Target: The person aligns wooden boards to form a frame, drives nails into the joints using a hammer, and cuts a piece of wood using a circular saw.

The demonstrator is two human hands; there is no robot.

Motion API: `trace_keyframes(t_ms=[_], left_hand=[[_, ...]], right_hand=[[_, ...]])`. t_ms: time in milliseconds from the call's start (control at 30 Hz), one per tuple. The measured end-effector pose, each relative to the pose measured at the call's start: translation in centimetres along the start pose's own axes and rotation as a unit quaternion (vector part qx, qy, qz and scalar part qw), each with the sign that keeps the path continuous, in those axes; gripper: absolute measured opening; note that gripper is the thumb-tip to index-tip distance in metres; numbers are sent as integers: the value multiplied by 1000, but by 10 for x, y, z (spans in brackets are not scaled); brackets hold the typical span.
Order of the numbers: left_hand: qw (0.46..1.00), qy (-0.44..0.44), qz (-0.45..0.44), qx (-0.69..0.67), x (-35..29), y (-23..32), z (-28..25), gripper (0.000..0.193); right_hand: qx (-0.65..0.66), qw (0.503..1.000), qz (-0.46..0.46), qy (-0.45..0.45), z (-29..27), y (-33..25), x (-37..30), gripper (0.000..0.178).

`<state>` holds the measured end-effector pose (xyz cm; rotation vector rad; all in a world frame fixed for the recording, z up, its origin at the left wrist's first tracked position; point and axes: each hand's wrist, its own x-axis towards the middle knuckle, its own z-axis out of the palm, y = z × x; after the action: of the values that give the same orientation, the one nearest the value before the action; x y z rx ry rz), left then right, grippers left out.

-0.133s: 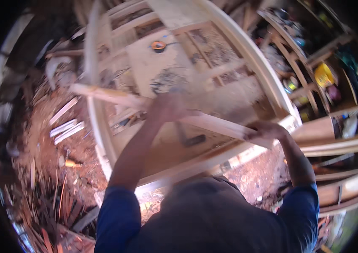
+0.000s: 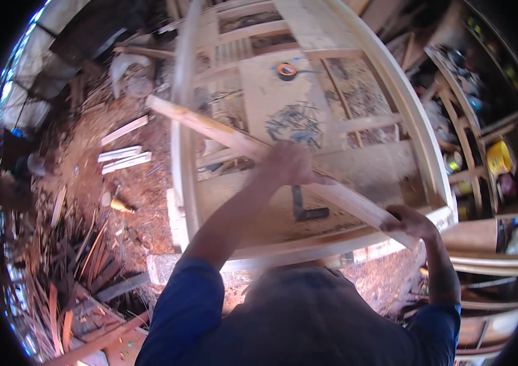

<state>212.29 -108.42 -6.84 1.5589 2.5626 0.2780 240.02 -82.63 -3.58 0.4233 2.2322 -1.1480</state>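
Note:
A long pale wooden strip (image 2: 210, 129) slants across in front of me, its far end out past the left side of a large wooden frame (image 2: 414, 105). My left hand (image 2: 288, 163) is wrapped round the strip near its middle. Close to its near right end, my right hand (image 2: 414, 224) grips it too. Beneath the strip, a dark L-shaped square (image 2: 310, 213) lies on a board inside the frame. Farther off on a panel are a heap of thin dark nails (image 2: 295, 122) and a round orange-and-black roll (image 2: 287, 71), perhaps tape.
Short pale offcuts (image 2: 126, 160) and an amber bottle (image 2: 121, 205) lie on the reddish dirt floor at left. Scrap wood (image 2: 82, 274) is heaped at lower left. Along the right stands a cluttered wooden shelf (image 2: 454, 110) with a yellow container (image 2: 499, 157).
The whole view has shifted, so the frame and floor appear farther right and slightly lower. Both hands keep hold of the strip, which still slants across the frame.

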Motion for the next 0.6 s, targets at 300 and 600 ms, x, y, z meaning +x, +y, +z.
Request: trace_keyframes(t_ms=[300, 600], left_hand=[[999, -43, -8, -22, -16, -6, -13, 100], [986, -134, -48, -89, -6, 4, -30, 106]], right_hand=[[24, 999, -13, 35, 12, 7, 4, 60], [176, 984, 15, -32, -6, 47, 27, 58]])
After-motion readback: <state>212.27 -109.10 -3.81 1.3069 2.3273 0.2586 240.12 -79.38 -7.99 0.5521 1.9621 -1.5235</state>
